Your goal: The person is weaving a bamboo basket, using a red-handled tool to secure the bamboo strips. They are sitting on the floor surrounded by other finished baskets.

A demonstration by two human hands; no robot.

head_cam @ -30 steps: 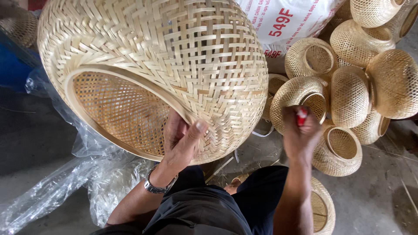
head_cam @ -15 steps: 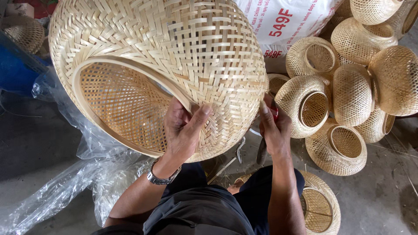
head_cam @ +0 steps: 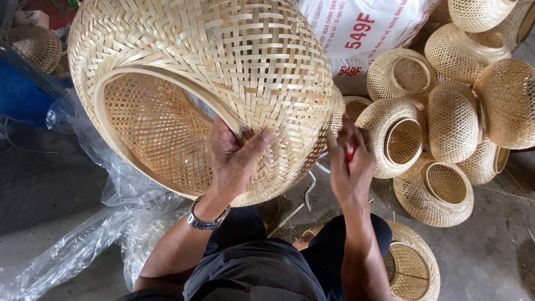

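Note:
A large round woven bamboo basket (head_cam: 223, 67) is tilted up in front of me, its open rim facing left and down. My left hand (head_cam: 231, 159), with a metal watch on the wrist, grips the rim at its lower right, thumb on the outer weave. My right hand (head_cam: 351, 161) is at the basket's right side, closed on a small red-handled tool (head_cam: 350, 151) that is mostly hidden by the fingers.
Several smaller woven bamboo baskets (head_cam: 451, 122) are heaped at the right, and one (head_cam: 409, 267) lies by my right knee. A white printed sack (head_cam: 362, 28) stands behind. Clear plastic sheeting (head_cam: 67, 245) lies at the left on the concrete floor, beside a blue container (head_cam: 22, 95).
My right hand has come in from the small baskets to the big basket's right side. The basket has turned slightly, and my left hand has shifted its hold on the rim.

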